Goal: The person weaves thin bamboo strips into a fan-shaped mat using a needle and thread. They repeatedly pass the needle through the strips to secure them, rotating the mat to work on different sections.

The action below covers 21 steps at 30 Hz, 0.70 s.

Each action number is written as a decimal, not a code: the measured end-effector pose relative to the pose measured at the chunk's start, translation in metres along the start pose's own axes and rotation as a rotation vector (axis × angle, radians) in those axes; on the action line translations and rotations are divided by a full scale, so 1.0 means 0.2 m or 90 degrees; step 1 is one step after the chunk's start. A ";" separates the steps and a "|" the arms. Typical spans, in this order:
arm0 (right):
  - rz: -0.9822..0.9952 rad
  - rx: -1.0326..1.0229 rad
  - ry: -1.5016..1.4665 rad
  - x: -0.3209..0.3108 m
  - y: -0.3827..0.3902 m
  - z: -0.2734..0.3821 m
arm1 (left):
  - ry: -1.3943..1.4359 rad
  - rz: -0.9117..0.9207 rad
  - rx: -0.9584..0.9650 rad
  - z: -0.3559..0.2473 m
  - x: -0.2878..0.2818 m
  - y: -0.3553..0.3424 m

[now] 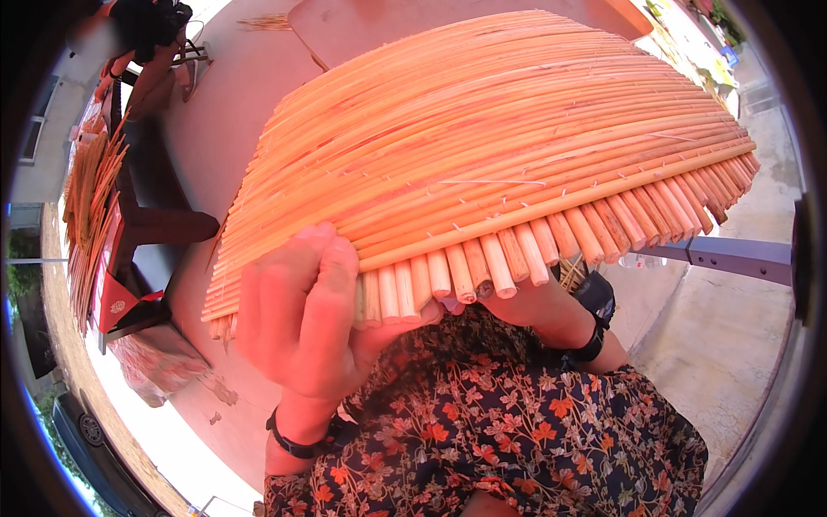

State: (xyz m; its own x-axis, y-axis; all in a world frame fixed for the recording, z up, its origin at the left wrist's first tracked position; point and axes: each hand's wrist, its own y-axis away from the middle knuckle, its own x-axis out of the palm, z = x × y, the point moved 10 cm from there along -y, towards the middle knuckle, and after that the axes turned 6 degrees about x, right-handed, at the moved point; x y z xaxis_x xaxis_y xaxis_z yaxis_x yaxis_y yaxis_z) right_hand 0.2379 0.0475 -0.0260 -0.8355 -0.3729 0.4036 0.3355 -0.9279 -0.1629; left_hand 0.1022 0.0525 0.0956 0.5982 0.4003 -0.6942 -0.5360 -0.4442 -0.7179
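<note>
A wide panel of thin reed stalks (482, 146) fills the middle of the view, tilted over my lap. Along its near edge runs a single stalk, tied down with short white thread stitches, and a row of thicker stalk ends (517, 254) sticks out below it. My left hand (301, 314) grips the near left part of that edge, thumb and index finger pressed together at the end of the stitched stalk. Under the near edge is my right hand (530, 306), its fingers hidden by the panel. A loose white thread (491, 182) lies across the top.
On the left, a bundle of loose reeds (93, 207) rests by a dark red bench-like frame (159, 224). A plastic bag (159, 362) lies on the floor there. Another person (151, 52) sits at the upper left. A grey metal bar (741, 258) is at the right.
</note>
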 end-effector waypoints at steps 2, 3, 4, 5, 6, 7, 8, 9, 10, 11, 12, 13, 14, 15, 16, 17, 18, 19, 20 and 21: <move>-0.055 -0.063 0.177 -0.02 0.03 0.00 | -0.007 0.004 -0.002 -0.01 -0.01 -0.02; -0.095 -0.093 0.290 -0.03 0.05 0.01 | 0.002 0.009 0.003 -0.01 -0.01 -0.02; -0.142 -0.128 0.449 -0.03 0.08 0.03 | 0.011 0.015 0.007 -0.01 0.00 -0.01; -0.154 -0.125 0.439 -0.06 0.09 0.01 | 0.020 0.020 0.012 -0.02 0.00 -0.01; -0.168 -0.121 0.430 -0.08 0.10 -0.02 | 0.020 0.031 0.013 -0.03 0.00 -0.01; -0.182 -0.117 0.420 -0.11 0.12 -0.05 | 0.021 0.041 0.015 -0.03 0.01 -0.02; -0.202 -0.118 0.482 -0.11 0.13 -0.06 | 0.021 0.051 0.017 -0.04 0.01 -0.02; -0.212 -0.121 0.504 -0.12 0.14 -0.07 | 0.022 0.054 0.023 -0.05 0.01 -0.02; -0.211 -0.121 0.518 -0.11 0.15 -0.07 | 0.024 0.056 0.029 -0.07 0.02 -0.02; -0.212 -0.120 0.537 -0.11 0.16 -0.07 | 0.026 0.059 0.036 -0.08 0.02 -0.03; -0.212 -0.118 0.553 -0.11 0.17 -0.08 | 0.021 0.064 0.034 -0.08 0.02 -0.02; -0.206 -0.116 0.567 -0.11 0.18 -0.09 | 0.016 0.069 0.033 -0.08 0.02 -0.02; -0.201 -0.113 0.577 -0.12 0.18 -0.10 | 0.012 0.075 0.032 -0.08 0.02 -0.02; -0.195 -0.109 0.587 -0.12 0.18 -0.11 | 0.016 0.066 0.026 -0.08 0.01 -0.02; -0.187 -0.107 0.596 -0.12 0.18 -0.13 | 0.021 0.057 0.019 -0.08 0.01 -0.01; -0.181 -0.106 0.609 -0.12 0.19 -0.15 | 0.025 0.047 0.013 -0.07 0.00 -0.01; -0.178 -0.108 0.630 -0.13 0.20 -0.17 | 0.024 0.044 0.012 -0.08 0.01 -0.01; -0.175 -0.111 0.650 -0.14 0.20 -0.20 | 0.023 0.041 0.010 -0.08 0.00 -0.02; -0.178 -0.115 0.691 -0.13 0.21 -0.23 | 0.022 0.038 0.009 -0.08 0.00 -0.02; -0.180 -0.120 0.749 -0.12 0.22 -0.25 | 0.025 0.054 0.001 -0.08 0.01 -0.01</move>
State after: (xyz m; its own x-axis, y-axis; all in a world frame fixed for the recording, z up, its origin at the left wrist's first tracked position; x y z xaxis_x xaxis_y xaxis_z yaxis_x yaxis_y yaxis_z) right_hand 0.2514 0.0156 -0.0890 -0.7854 0.1607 -0.5978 0.0914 -0.9251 -0.3687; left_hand 0.1146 0.0408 0.0965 0.5740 0.3293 -0.7497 -0.5861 -0.4743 -0.6570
